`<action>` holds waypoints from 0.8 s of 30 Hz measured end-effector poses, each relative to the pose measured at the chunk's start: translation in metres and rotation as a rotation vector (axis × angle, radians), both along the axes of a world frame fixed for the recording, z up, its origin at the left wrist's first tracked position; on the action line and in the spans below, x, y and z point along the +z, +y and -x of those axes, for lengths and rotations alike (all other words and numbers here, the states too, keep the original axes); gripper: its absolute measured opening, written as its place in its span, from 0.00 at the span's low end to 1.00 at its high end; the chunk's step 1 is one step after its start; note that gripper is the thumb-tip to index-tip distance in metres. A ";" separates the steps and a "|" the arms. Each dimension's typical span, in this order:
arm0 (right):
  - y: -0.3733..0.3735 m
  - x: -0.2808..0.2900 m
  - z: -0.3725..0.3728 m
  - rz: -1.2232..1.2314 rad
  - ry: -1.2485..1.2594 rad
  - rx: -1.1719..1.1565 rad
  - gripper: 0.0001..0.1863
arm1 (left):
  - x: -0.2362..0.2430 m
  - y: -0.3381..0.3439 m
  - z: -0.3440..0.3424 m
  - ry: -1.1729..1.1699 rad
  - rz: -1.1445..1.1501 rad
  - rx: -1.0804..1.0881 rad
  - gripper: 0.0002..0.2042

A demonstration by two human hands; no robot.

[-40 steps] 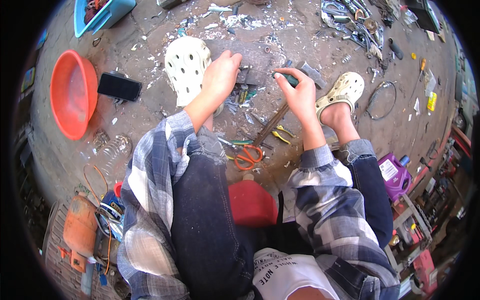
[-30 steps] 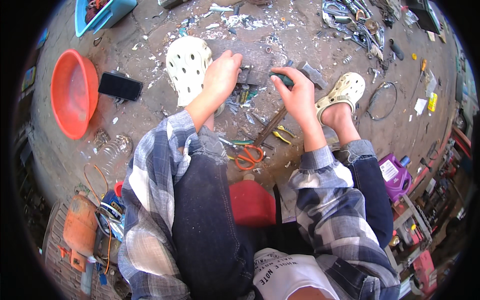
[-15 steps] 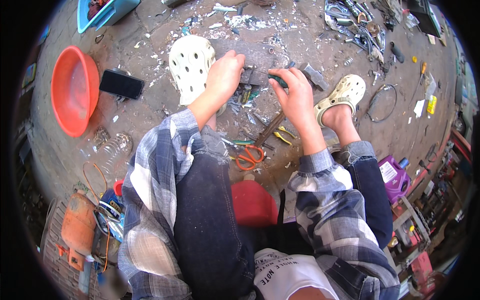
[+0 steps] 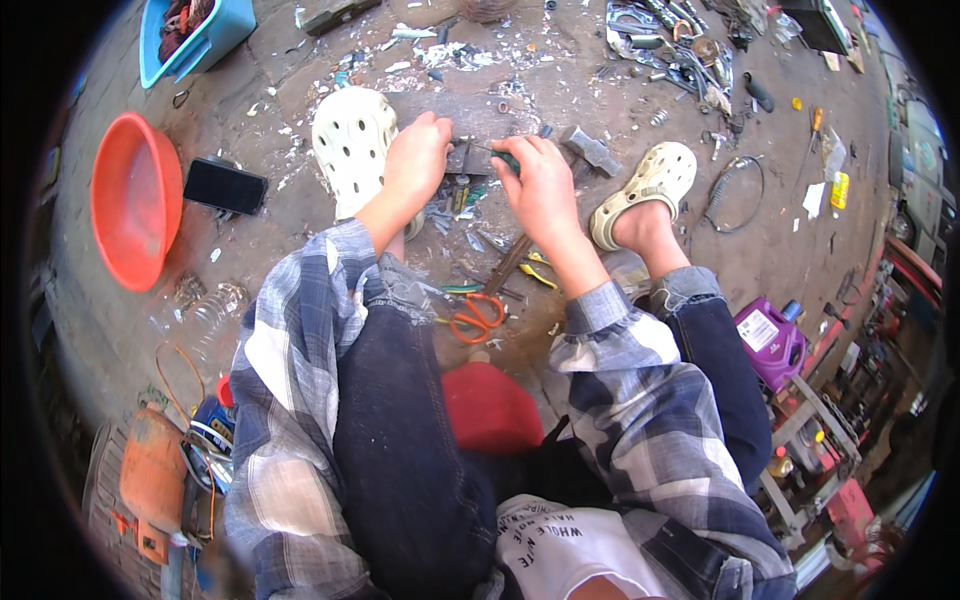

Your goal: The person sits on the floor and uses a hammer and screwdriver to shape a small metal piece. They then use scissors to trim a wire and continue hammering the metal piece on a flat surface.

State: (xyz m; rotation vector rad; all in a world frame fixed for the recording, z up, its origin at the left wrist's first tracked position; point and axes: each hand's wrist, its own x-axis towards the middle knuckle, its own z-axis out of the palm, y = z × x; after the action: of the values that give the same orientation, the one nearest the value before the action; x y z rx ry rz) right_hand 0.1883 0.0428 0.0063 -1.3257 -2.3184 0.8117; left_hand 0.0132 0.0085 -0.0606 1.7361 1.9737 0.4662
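Beside the white clog on my left foot [image 4: 350, 150], my left hand [image 4: 415, 165] is closed on a small metal piece [image 4: 459, 148], largely hidden by the fingers, over a dark worn board [image 4: 480, 110]. My right hand [image 4: 535, 190] grips a green-handled screwdriver [image 4: 506, 160], its thin shaft pointing left toward that piece. A hammer [image 4: 590, 150] lies just right of the hand. Below lie metal scraps [image 4: 475, 240], orange-handled scissors [image 4: 476, 319] and yellow-handled pliers [image 4: 540, 272].
An orange basin [image 4: 135, 225], black phone [image 4: 222, 186] and blue tub [image 4: 207, 45] are at left. Tools and metal parts [image 4: 680, 60] lie at upper right. A cable loop [image 4: 733, 180] and purple jug [image 4: 768, 345] are at right; an orange cylinder [image 4: 150, 475] stands at lower left.
The whole view has shifted slightly, things appearing farther left. My right hand has edged left toward my left hand, still holding the screwdriver.
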 end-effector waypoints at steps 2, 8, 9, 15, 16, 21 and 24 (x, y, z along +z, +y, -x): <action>-0.002 0.001 0.003 0.022 0.015 -0.047 0.08 | -0.004 -0.001 -0.001 0.016 0.006 0.011 0.07; -0.010 0.000 0.016 0.109 0.059 -0.232 0.07 | -0.008 -0.002 -0.001 0.035 -0.007 0.016 0.08; -0.013 0.002 0.018 0.137 0.071 -0.273 0.07 | -0.009 -0.002 -0.001 0.036 -0.014 0.014 0.08; -0.020 0.008 0.025 0.296 0.129 -0.495 0.07 | -0.008 0.000 -0.002 0.019 -0.039 0.022 0.07; -0.019 0.009 0.025 0.331 0.128 -0.528 0.07 | -0.008 0.001 -0.003 0.013 -0.035 0.028 0.07; -0.007 -0.006 -0.001 0.170 0.067 -0.220 0.09 | -0.004 -0.006 -0.001 0.001 -0.033 0.010 0.08; 0.009 0.002 -0.003 0.108 0.018 -0.068 0.09 | -0.001 -0.007 0.001 0.011 0.008 0.005 0.10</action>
State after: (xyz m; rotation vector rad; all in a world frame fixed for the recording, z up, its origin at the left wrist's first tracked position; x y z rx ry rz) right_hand 0.1916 0.0521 0.0080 -1.4280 -2.2302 0.9350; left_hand 0.0126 0.0016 -0.0616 1.7325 1.9849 0.4510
